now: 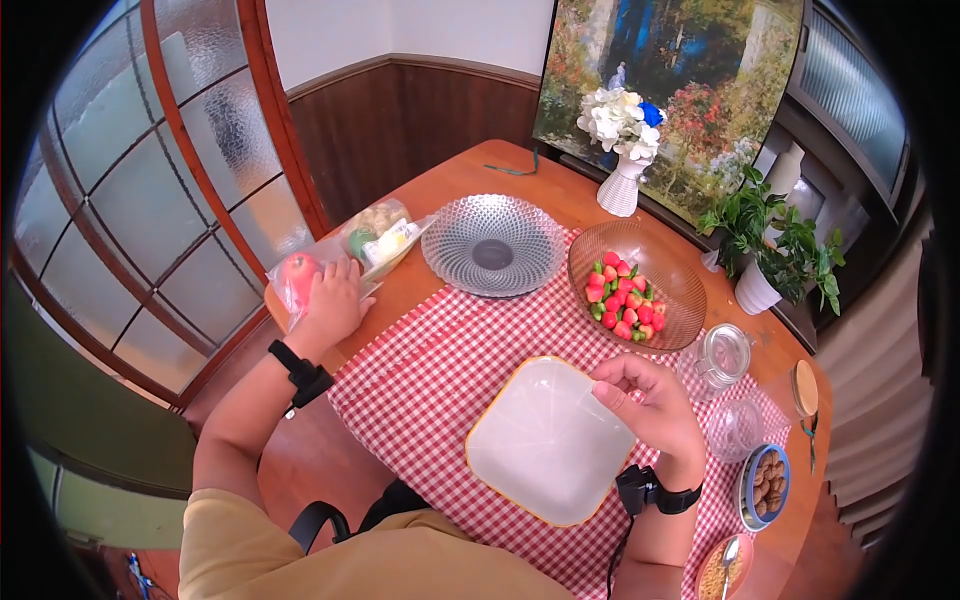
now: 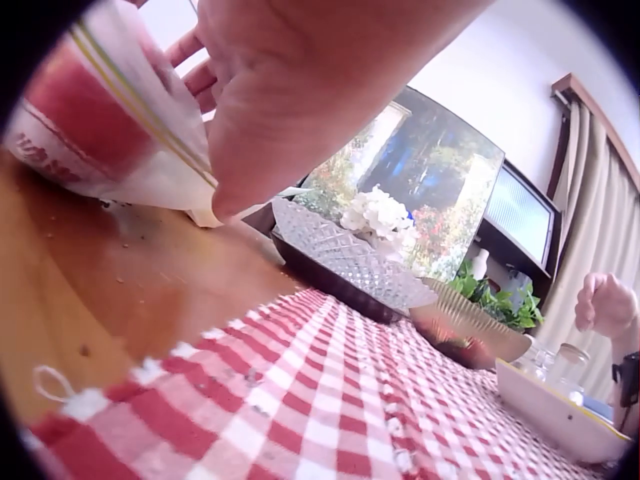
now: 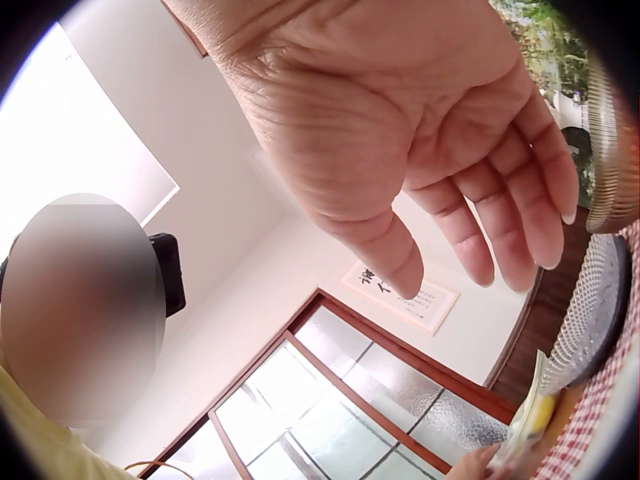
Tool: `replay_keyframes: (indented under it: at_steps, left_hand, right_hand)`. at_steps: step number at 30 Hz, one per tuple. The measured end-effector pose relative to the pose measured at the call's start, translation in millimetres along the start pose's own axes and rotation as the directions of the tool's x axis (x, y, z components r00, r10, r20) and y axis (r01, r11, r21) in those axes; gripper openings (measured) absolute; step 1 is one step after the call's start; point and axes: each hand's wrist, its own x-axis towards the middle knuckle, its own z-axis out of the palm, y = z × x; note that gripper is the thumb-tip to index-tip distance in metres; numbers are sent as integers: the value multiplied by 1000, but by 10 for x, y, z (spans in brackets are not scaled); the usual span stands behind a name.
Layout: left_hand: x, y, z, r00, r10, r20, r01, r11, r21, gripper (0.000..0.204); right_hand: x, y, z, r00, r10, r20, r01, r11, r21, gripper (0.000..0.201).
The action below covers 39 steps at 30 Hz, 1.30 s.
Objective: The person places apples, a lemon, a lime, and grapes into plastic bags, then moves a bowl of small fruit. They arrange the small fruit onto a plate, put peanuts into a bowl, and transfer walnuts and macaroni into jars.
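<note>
At the table's left edge, my left hand [image 1: 338,306] rests on a clear zip bag [image 2: 150,185] with red, apple-like fruit [image 1: 299,268] in it. Its fingers reach along the bag, partly hidden behind the plastic in the left wrist view. A second clear bag [image 1: 378,216], holding green, yellow and pale items, lies just beyond. Over the right rim of a white square dish [image 1: 545,430] with a yellow edge hovers my right hand [image 1: 655,405]. In the right wrist view its fingers are loosely bent, with nothing between them.
A glass bowl [image 1: 455,240] and an amber bowl [image 1: 590,240] of strawberries [image 1: 625,295] stand at the back. Glass jars [image 1: 724,355], a dish of walnuts [image 1: 769,485] and a bowl with a spoon [image 1: 730,553] line the right. A checkered cloth [image 1: 420,370] covers the middle.
</note>
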Motion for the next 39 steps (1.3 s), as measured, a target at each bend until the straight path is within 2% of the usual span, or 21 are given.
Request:
replay_keyframes:
  at_steps: [1, 3, 4, 6, 7, 9, 11, 13, 14, 17, 19, 20, 22, 23, 25, 26, 28, 29, 31, 35, 39]
  left_hand:
    - [21, 52, -13, 1000, 0, 1, 0, 1000, -2, 71]
    - [52, 133, -20, 989, 0, -145, -33, 973, -227, 66]
    - [73, 170, -17, 989, -4, -145, -29, 972, -231, 66]
    - [130, 259, 2, 989, 142, -33, -146, 963, -227, 67]
    - [152, 306, 19, 989, 141, -38, -145, 962, -231, 67]
    - [163, 399, 27, 984, 133, 115, -117, 984, -133, 64]
    - [141, 490, -34, 988, 104, 116, -90, 988, -123, 62]
    - [117, 572, -102, 998, 48, -36, -54, 980, -192, 54]
    - [100, 610, -161, 998, 51, -35, -57, 980, -190, 54]
    - [88, 744, -317, 994, 51, -97, -86, 910, -405, 44]
    - [135, 817, -280, 985, 62, 159, 76, 675, -734, 41]
    - [182, 845, -176, 985, 66, 157, 72, 676, -734, 41]
    - [274, 913, -30, 942, 140, 306, 248, 326, -912, 45]
    - [294, 939, 36, 942, 146, 304, 244, 327, -913, 45]
    - [297, 1031, -21, 910, 156, 385, 376, 81, -923, 52]
    - [317, 1059, 2, 909, 161, 384, 375, 80, -923, 52]
    - [359, 1108, 98, 889, 121, 442, 458, -179, -871, 55]
    - [376, 1129, 140, 888, 126, 443, 460, -181, -869, 55]
    - [408, 1170, 193, 845, 76, 529, 502, -452, -737, 56]
    - [432, 1177, 264, 799, 35, 600, 505, -579, -640, 45]
    - [482, 1121, 207, 803, 137, 580, 567, -472, -675, 25]
  right_hand:
    - [-1, 5, 9, 1000, 13, 0, -13, 1000, 19, 18]
    - [8, 25, 20, 1000, 18, 6, -18, 1000, 13, 18]
    - [12, 27, 18, 1000, 22, 11, -22, 1000, 10, 19]
    - [4, 16, 17, 1000, 12, 14, -12, 1000, -7, 19]
    - [1, 11, 10, 1000, 3, 13, -2, 1000, -18, 19]
    - [-6, 8, -6, 1000, 12, 10, -12, 1000, -17, 19]
    - [-13, 8, -12, 1000, 26, 6, -26, 1000, -10, 19]
    - [-2, 2, -22, 1000, 0, 22, 0, 1000, -27, 18]
    - [-2, -4, -23, 1000, 2, 20, -1, 1000, -24, 18]
    - [-8, -9, -25, 1000, 10, 13, -10, 999, -42, 18]
    - [-6, -2, -23, 1000, -9, 14, 10, 998, -64, 19]
    - [-10, -9, -22, 1000, -9, 9, 10, 998, -64, 19]
    - [-21, -39, -16, 1000, -25, 19, 26, 997, -70, 19]
    - [-24, -52, -12, 1000, -24, 13, 25, 997, -70, 19]
    - [-30, -69, -7, 999, -36, 21, 38, 995, -89, 19]
    - [-35, -65, -6, 999, -33, 17, 34, 995, -92, 19]
    - [-38, -45, 4, 1000, -19, 13, 21, 994, -111, 19]
    - [-33, -34, 10, 1000, -15, 11, 16, 993, -113, 19]
    - [-18, -6, 23, 999, -11, 33, 14, 994, -109, 20]
    - [50, 101, 110, 999, 7, 42, -2, 990, -139, 21]
    - [236, 283, 234, 978, 139, 157, -121, 985, -122, 19]
